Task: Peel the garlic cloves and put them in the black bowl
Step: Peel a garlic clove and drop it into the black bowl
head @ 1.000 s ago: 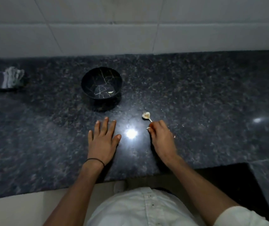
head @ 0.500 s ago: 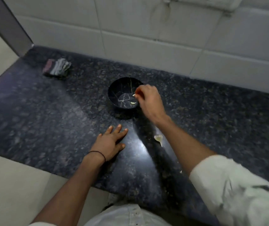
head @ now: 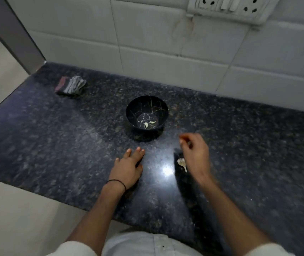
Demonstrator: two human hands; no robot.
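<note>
Left hand point(head: 129, 168) flat on counter point(head: 55, 145), grip apart; right hand point(head: 195, 154) lower centre, blurred, can't tell grip. Risk: its wrist brushes garlic piece point(head: 181, 162) off; black bowl point(head: 138, 106) holds two cloves point(head: 146, 125).

We get a dim, grainy frame lit by one source overhead, with a hard white hotspot point(head: 167, 170) blown out on the glossy countertop point(head: 58, 145). Soft shadows fall toward us under the black bowl point(head: 136, 108) and beside the right hand point(head: 196, 154). That hand and its forearm are motion-smeared, the rest is reasonably sharp, and we see wide-angle bending in the wall tiles point(head: 156, 30) plus light falloff toward the edges.
</note>
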